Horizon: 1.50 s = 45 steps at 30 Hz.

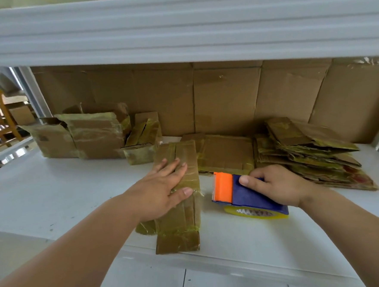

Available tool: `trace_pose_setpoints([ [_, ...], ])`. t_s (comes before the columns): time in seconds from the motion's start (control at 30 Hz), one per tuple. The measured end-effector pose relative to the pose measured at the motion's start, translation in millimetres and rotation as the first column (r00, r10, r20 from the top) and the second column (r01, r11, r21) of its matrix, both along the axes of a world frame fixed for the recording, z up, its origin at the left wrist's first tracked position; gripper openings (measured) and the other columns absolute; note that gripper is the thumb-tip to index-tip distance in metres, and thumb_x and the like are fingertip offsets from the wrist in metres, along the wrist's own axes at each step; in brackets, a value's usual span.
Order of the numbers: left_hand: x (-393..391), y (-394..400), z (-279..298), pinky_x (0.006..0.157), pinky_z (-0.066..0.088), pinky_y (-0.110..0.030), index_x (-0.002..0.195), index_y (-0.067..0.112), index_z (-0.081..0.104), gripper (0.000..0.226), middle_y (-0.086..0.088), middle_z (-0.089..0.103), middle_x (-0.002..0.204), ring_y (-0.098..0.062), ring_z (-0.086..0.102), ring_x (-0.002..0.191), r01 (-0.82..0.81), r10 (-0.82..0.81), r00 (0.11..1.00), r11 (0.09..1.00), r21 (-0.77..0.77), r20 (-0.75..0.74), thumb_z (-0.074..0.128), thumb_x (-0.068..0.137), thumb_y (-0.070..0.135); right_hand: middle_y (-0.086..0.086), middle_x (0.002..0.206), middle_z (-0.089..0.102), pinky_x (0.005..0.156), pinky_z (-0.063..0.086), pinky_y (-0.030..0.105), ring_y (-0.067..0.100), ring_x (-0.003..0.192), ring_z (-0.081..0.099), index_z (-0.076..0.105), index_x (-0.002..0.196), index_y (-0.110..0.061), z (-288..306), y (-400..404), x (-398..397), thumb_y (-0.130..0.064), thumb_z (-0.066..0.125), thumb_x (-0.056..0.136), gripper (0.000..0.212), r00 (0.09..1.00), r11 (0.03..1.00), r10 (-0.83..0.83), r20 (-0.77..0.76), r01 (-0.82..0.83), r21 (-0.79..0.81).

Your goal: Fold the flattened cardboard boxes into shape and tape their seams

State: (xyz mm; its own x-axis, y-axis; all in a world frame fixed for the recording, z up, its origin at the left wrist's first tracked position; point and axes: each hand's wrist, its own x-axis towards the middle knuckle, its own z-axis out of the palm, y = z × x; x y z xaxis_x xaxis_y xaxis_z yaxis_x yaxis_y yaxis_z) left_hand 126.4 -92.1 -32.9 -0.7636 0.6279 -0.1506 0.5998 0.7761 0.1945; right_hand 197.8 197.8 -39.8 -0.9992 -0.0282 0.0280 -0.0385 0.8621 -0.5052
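The long narrow box (178,195) lies flat on the white shelf (53,193), its length running away from the person, and serves as the landmark here. The left hand (158,190) rests on top of the box, fingers (174,166) straight and spread, thumb along the glossy band of tape that crosses its middle; it presses rather than grips. Just to the right of the box, the right hand (276,184) has its fingers curled round the blue body of the tape dispenser (246,193), whose orange cutter end points toward the box while the yellow roll sits on the shelf.

The step in hand looks like taping: the box is already folded, a strip lies across it, and the flat hand seems to be smoothing that strip down. Next, the dispenser probably needs lifting to the box's open centre seam, with the left hand steadying the flaps.

Beyond the box to the right lies a pile of flattened boxes (308,150); beyond it to the left stand finished boxes (93,134), against a cardboard backing (225,96).
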Motion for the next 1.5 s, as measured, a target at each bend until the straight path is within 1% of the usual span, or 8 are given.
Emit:
trace_pose_setpoints([
  [0.27,-1,1,0,0.122,0.001,-0.035,0.155,0.040,-0.005,0.094,0.020,-0.016,0.161,-0.007,-0.021,0.148,0.002,-0.002,1.000,1.000,0.006,0.006,0.005,0.071,0.082,-0.001,0.055,0.047,0.057,0.031,0.031,0.010,0.053,0.042,0.055,0.062,-0.012,0,26,13,-0.081,0.037,0.070,0.072,0.997,0.998,-0.047,-0.061,0.049,0.035],
  [0.33,-1,3,-1,0.122,0.001,-0.035,0.155,0.040,-0.005,0.095,0.021,-0.016,0.161,-0.007,-0.021,0.148,-0.001,0.001,1.000,1.000,0.002,-0.001,0.005,0.070,0.082,0.001,0.057,0.050,0.056,0.031,0.031,0.012,0.055,0.045,0.056,0.063,-0.014,4,24,15,-0.081,0.036,0.072,0.070,0.998,0.994,-0.044,-0.039,0.048,0.103],
  [0.47,1,5,-2,0.122,0.002,-0.034,0.155,0.040,-0.005,0.091,0.020,-0.015,0.161,-0.007,-0.020,0.148,-0.009,0.009,1.000,1.000,0.006,-0.017,0.008,0.075,0.080,-0.003,0.064,0.057,0.057,0.039,0.031,0.010,0.063,0.054,0.057,0.070,-0.025,16,2,7,-0.080,0.034,0.084,0.061,0.999,0.926,0.018,0.045,-0.034,0.377],
  [0.67,3,4,-5,0.122,0.003,-0.034,0.156,0.039,-0.004,0.083,0.019,-0.013,0.162,-0.007,-0.019,0.148,-0.012,0.013,0.999,1.000,0.016,-0.053,0.013,0.082,0.073,-0.005,0.067,0.056,0.053,0.034,0.027,0.010,0.067,0.055,0.054,0.075,-0.027,34,-23,-8,-0.076,0.040,0.089,0.053,0.993,0.869,-0.009,0.118,-0.051,0.492],
  [0.83,4,5,-8,0.121,0.002,-0.033,0.155,0.038,-0.005,0.085,0.017,-0.012,0.163,-0.009,-0.017,0.149,-0.009,0.010,0.995,1.000,0.015,-0.098,0.007,0.080,0.075,0.004,0.064,0.054,0.056,0.033,0.030,0.019,0.062,0.051,0.056,0.066,-0.016,33,-35,-25,-0.080,0.038,0.086,0.069,0.986,0.873,-0.050,0.157,-0.033,0.486],
  [1.07,5,5,-9,0.121,0.000,-0.031,0.155,0.038,-0.005,0.084,0.015,-0.010,0.164,-0.011,-0.016,0.150,0.010,-0.008,0.992,1.000,0.018,-0.126,0.005,0.080,0.073,0.002,0.075,0.059,0.063,0.038,0.030,0.017,0.072,0.056,0.058,0.075,-0.019,39,-41,-32,-0.074,0.050,0.086,0.057,0.914,0.967,-0.158,0.373,0.066,0.247],
  [1.37,6,5,-7,0.123,0.002,-0.035,0.155,0.038,-0.004,0.086,0.015,-0.011,0.163,-0.011,-0.015,0.150,0.016,-0.013,0.993,1.000,0.019,-0.116,0.003,0.078,0.075,0.002,0.087,0.063,0.072,0.043,0.031,0.018,0.082,0.059,0.059,0.084,-0.021,42,-44,-34,-0.068,0.054,0.089,0.047,0.881,0.970,-0.215,0.421,0.143,0.195],
  [1.5,7,5,-6,0.124,0.003,-0.036,0.156,0.038,-0.004,0.090,0.015,-0.010,0.164,-0.011,-0.015,0.151,0.013,-0.010,0.994,0.999,0.032,-0.107,0.001,0.075,0.077,0.002,0.089,0.063,0.070,0.041,0.030,0.017,0.082,0.058,0.059,0.082,-0.022,47,-43,-29,-0.067,0.054,0.089,0.045,0.888,0.966,-0.229,0.399,0.157,0.205],
])
